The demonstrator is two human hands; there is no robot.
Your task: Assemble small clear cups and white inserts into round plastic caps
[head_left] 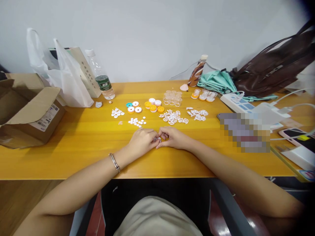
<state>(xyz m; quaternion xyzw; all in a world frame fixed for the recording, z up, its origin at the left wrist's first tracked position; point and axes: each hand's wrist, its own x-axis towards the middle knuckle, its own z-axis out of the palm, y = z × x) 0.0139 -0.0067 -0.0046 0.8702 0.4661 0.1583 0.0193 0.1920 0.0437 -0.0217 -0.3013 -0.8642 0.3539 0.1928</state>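
Observation:
My left hand [142, 141], a metal bangle on its wrist, is closed with bent fingers around a small whitish round part [159, 140]. My right hand [175, 137] meets it from the other side, thumb and forefinger pinching the same part. Its exact kind is mostly hidden by the fingers. Just beyond lie small white discs [136, 122], larger white round pieces [117, 112] and flat white openwork pieces [173, 117]. More openwork pieces [198, 114] lie to the right. Behind are orange and white round cases [153, 108], turquoise and white ones [133, 107], and clear rings [172, 98].
On the left stand an open cardboard box [31, 111], a white plastic bag [71, 78] and a water bottle [102, 78]. At the back right are assembled clear-topped pieces [204, 95], a brown drink bottle [197, 72], a teal umbrella [216, 82], a bag [273, 68] and a power strip [237, 103].

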